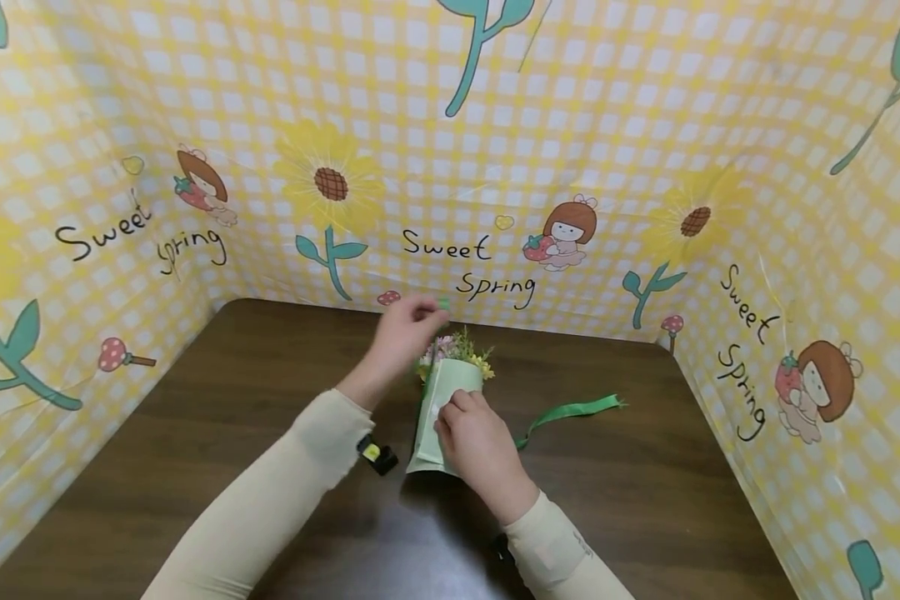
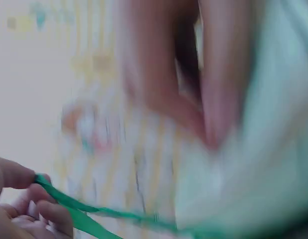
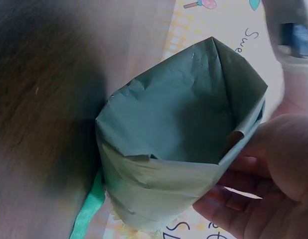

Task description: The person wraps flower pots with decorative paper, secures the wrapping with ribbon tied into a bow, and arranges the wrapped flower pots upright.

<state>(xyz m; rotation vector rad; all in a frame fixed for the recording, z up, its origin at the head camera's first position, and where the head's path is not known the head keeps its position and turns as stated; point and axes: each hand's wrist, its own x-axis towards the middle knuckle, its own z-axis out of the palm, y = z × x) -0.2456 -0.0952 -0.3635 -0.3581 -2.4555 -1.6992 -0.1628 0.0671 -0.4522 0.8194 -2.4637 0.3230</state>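
A small bouquet wrapped in pale green paper (image 1: 437, 417) lies on the table, its yellow and purple flowers (image 1: 483, 365) at the far end. My left hand (image 1: 405, 333), raised above the flowers, pinches a green ribbon (image 2: 109, 212) between thumb and finger. The ribbon runs to the bouquet, and its other length (image 1: 570, 411) trails on the table to the right. My right hand (image 1: 482, 437) grips the wrapping paper at its right side. In the right wrist view the wide open end of the paper faces the camera, with fingers (image 3: 224, 209) around its side.
The dark wood table (image 1: 255, 400) has a fabric backdrop (image 1: 450, 192) in yellow checks on three sides. A black strap device (image 1: 377, 455) sits at the left wrist.
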